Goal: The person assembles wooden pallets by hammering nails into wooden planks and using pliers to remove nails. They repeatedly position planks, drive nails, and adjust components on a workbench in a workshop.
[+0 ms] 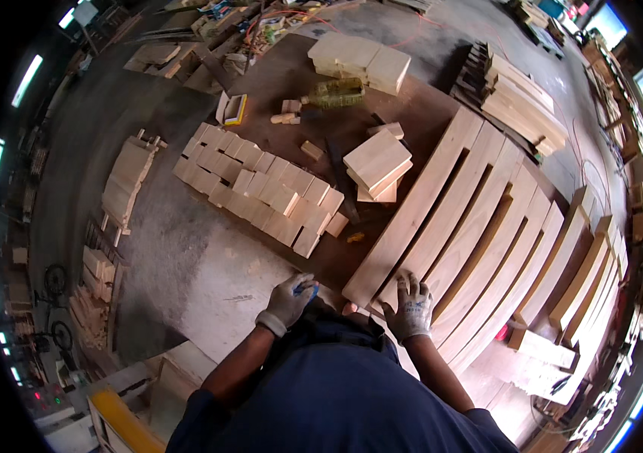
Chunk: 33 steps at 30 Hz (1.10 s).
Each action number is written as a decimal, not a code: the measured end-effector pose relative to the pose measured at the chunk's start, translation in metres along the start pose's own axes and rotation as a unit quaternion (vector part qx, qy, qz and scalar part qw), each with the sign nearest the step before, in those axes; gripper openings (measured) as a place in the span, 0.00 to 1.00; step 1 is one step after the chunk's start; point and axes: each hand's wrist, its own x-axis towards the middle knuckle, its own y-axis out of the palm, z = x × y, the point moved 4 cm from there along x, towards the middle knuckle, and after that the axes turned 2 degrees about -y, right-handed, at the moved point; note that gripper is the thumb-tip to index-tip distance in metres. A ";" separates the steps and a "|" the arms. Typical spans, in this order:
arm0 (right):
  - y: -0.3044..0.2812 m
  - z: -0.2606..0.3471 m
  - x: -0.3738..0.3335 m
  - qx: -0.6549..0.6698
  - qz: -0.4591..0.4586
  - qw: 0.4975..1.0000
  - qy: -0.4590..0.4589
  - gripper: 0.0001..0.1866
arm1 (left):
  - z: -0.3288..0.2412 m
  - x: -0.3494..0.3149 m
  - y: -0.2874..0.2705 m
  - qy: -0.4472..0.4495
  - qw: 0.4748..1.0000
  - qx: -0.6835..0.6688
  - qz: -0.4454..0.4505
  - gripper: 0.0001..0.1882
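Note:
My left hand, in a pale work glove, is closed in front of my body, just off the table's near edge. A small blue thing shows at its fingers; I cannot make out its kind. My right hand, gloved too, lies on the near end of a long wooden board with its fingers spread. That board is one of several long planks side by side, with narrow gaps between some of them. Left of them, small wooden blocks stand in tight rows on the brown table.
Square wooden pieces are stacked beyond the planks' left edge. Farther back are a yellowish clear bottle, a small open box and a pale wood stack. More timber stands at the far right. A yellow rail is at the lower left.

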 end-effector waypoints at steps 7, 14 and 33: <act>-0.001 0.011 0.000 0.020 -0.006 0.999 0.044 0.47 | -0.057 0.054 0.002 0.155 0.978 0.104 0.090 0.23; 0.008 0.028 0.001 0.002 0.026 0.991 0.129 0.56 | -0.073 0.071 -0.016 0.170 0.961 0.100 0.193 0.26; 0.005 0.044 0.012 0.021 0.067 0.981 0.179 0.62 | -0.142 0.214 -0.125 0.333 0.921 0.188 0.074 0.19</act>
